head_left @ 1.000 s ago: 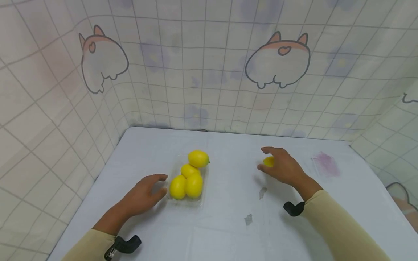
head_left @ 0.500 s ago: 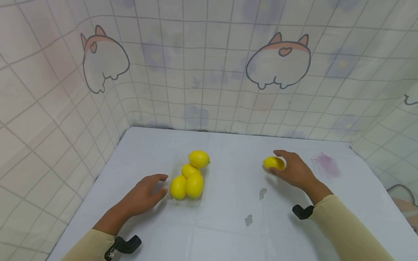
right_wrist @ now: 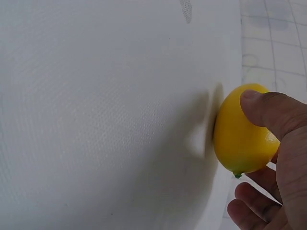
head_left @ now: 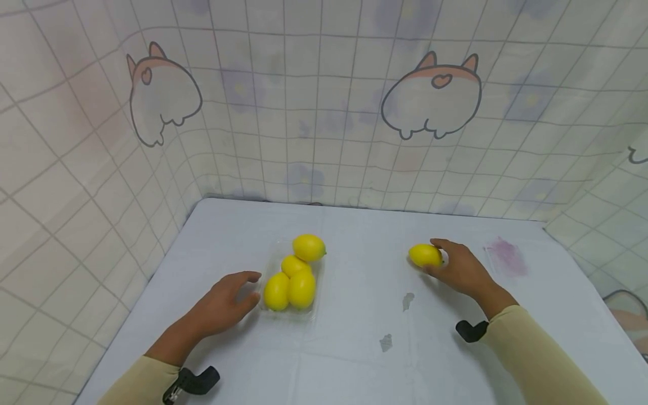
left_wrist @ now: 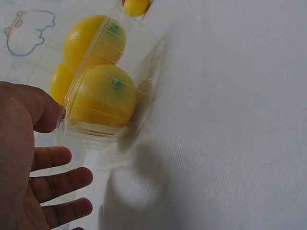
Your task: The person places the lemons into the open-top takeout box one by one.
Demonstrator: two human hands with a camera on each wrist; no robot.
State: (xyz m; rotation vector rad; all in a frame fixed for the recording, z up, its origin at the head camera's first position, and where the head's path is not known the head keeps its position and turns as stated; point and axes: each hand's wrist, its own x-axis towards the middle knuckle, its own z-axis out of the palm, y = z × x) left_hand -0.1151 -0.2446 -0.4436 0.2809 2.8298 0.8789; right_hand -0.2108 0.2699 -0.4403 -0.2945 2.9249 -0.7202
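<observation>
On the right, a yellow lemon point(head_left: 424, 256) lies on the table. My right hand point(head_left: 463, 271) pinches its near-right end, the thumb point(right_wrist: 268, 111) across one side and the index finger largely hidden behind the fruit. The lemon's green stem tip shows at its lower end in the right wrist view. A clear plastic tray point(head_left: 288, 316) stands left of centre with several lemons point(head_left: 301, 289) in it; one lemon point(head_left: 309, 247) sits at its far right corner. Next to the tray's left wall is my left hand point(head_left: 223, 304), fingers spread and relaxed, thumb tip point(left_wrist: 50, 117) right at the rim.
White cloth covers the table point(head_left: 349, 360). Two grey worn patches point(head_left: 386, 342) mark it near the middle, and a pinkish stain point(head_left: 506, 256) lies right of my right hand. A patterned curtain point(head_left: 334, 112) encloses the back and sides. Part of another person point(head_left: 630, 320) shows at the far right edge.
My right hand has shifted right and slightly nearer, from over the lemon to its right end, so more of the fruit shows. The lemon, the tray and my left hand have stayed put.
</observation>
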